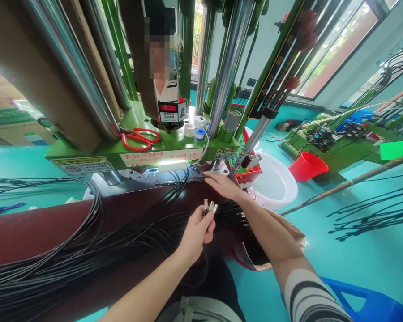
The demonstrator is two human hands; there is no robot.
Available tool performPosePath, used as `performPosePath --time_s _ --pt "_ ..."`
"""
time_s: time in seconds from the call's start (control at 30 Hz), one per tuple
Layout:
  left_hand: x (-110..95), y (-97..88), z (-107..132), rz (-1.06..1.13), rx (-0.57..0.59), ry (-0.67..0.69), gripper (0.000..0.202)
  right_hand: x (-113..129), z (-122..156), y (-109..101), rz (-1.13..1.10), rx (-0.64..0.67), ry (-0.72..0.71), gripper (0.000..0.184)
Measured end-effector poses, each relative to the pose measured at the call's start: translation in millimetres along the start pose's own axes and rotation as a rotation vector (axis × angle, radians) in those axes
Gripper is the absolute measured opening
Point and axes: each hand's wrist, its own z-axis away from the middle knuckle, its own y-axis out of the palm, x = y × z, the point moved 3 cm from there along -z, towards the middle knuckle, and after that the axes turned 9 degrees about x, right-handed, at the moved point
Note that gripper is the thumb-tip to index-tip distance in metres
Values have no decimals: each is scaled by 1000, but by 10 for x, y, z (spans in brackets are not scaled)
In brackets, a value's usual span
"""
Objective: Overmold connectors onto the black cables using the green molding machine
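Note:
My left hand [197, 230] is closed around several cables with silver metal plugs [211, 207], which point up above the fingers. Farther forward, my right hand [223, 185] stretches its fingers flat toward the right end of the metal mould [147, 180] under the green press; whether it presses on it I cannot tell. Black cables [178, 183] run out of the mould's front edge onto the dark red table [121, 203]. A big bundle of black cables [87, 257] lies across the table to the left, and more cable ends [233, 213] lie beneath my right forearm.
On the green press ledge [174, 145] are red-handled scissors [141, 139] and tape rolls [199, 134]. Steel columns [233, 58] rise around the work. A white tub [275, 179], a red bucket [308, 167] and a blue stool [372, 299] stand right. A person is behind the press.

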Motion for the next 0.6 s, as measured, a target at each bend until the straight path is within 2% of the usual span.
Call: performPosePath --time_s 0.07,0.13,0.27,0.4,0.47,0.5,0.6 --pt "-31 -36 22 -47 -11 26 32 -76 -121 39 225 -43 98 32" --pt "-44 -67 54 -99 -31 38 31 -95 -200 108 307 -30 133 33" --pt "-13 -106 109 -166 -40 33 29 -35 -213 171 319 38 163 30" --pt "19 -151 126 -167 -42 47 27 27 31 93 226 167 141 9" --pt "23 -167 125 -161 -39 60 27 25 275 68 101 202 172 7" --pt "24 -168 124 -161 -37 62 27 15 419 81 -34 209 215 9" --pt "30 -145 117 -171 -38 44 30 4 852 263 -680 152 356 25"
